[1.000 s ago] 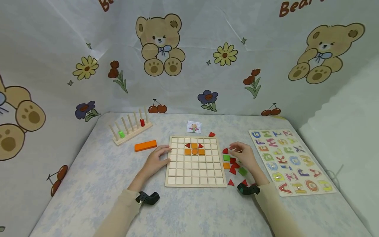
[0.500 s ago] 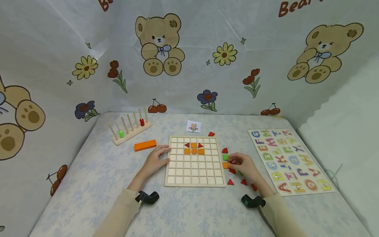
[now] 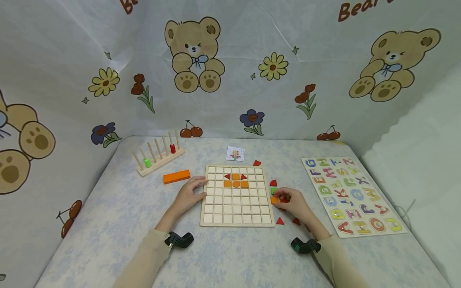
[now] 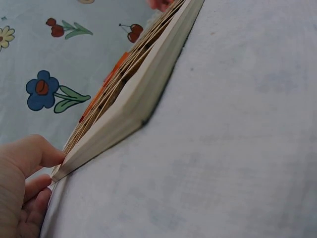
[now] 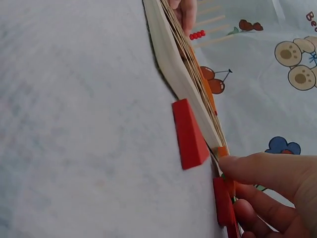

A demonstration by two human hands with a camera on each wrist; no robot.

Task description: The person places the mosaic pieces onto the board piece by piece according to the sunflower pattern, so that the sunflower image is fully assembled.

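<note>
A square wooden grid board (image 3: 237, 209) lies mid-table. Set into its upper cells are orange squares (image 3: 235, 177), an orange disc (image 3: 236, 184) and red triangles (image 3: 243, 177). My left hand (image 3: 186, 197) rests at the board's left edge, its fingertips touching the rim (image 4: 94, 152). To the right of the board, my right hand (image 3: 293, 202) pinches an orange square tile (image 3: 274, 200) between thumb and fingers. A green square (image 3: 274, 191) and red pieces (image 3: 284, 200) lie around and partly under that hand. The right wrist view shows a red triangular block (image 5: 189, 134) beside the board.
A small pattern card (image 3: 235, 154) lies behind the board, near a red piece (image 3: 257, 163). At the back left stands a peg rack (image 3: 161, 162) with green and red beads, and an orange bar (image 3: 176, 177) lies before it. An alphabet board (image 3: 353, 196) is at right.
My right hand has come down toward the board's right edge, from over the red pieces to the orange square, and now pinches it. The left hand stays at the board's edge.
</note>
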